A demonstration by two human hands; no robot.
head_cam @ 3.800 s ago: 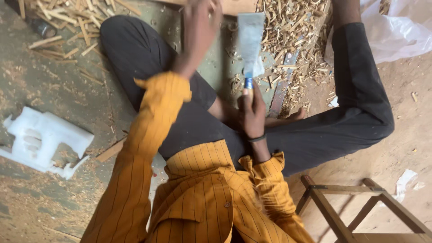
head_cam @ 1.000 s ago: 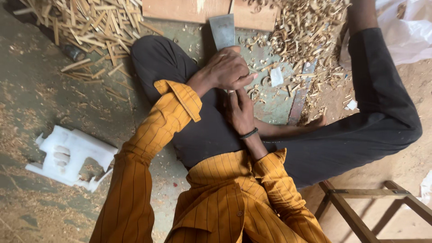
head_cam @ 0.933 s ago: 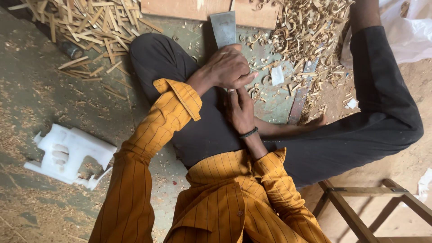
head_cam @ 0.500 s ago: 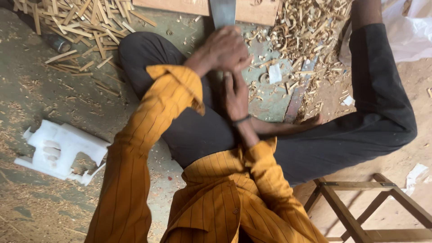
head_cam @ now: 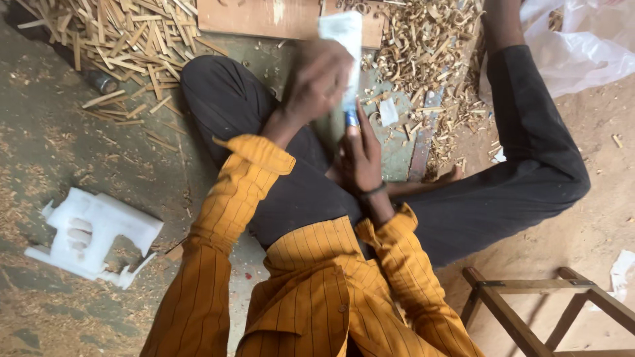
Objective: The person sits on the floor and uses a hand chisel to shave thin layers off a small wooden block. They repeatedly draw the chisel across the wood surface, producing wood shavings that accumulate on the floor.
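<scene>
I sit on the floor with my legs in dark trousers (head_cam: 509, 192) spread apart. My right hand (head_cam: 361, 157) is closed around the handle of a broad flat blade tool (head_cam: 344, 34), just under its blue collar (head_cam: 351, 119). The pale blade stands upright between my knees. My left hand (head_cam: 319, 80), in an orange striped sleeve, is blurred with motion and lies against the blade's left side, covering its lower part. Whether it grips the blade is unclear.
A heap of split wooden sticks (head_cam: 119, 33) lies at the upper left, curled shavings (head_cam: 423, 39) at the upper right, a wooden board (head_cam: 264, 16) between them. A white foam block (head_cam: 92, 235) is left, a wooden stool frame (head_cam: 542, 311) lower right, a white plastic sheet (head_cam: 582, 46) top right.
My left hand, earlier clasped low over the tool above my right hand, has moved up along the blade and is now blurred. More of the handle's blue collar shows.
</scene>
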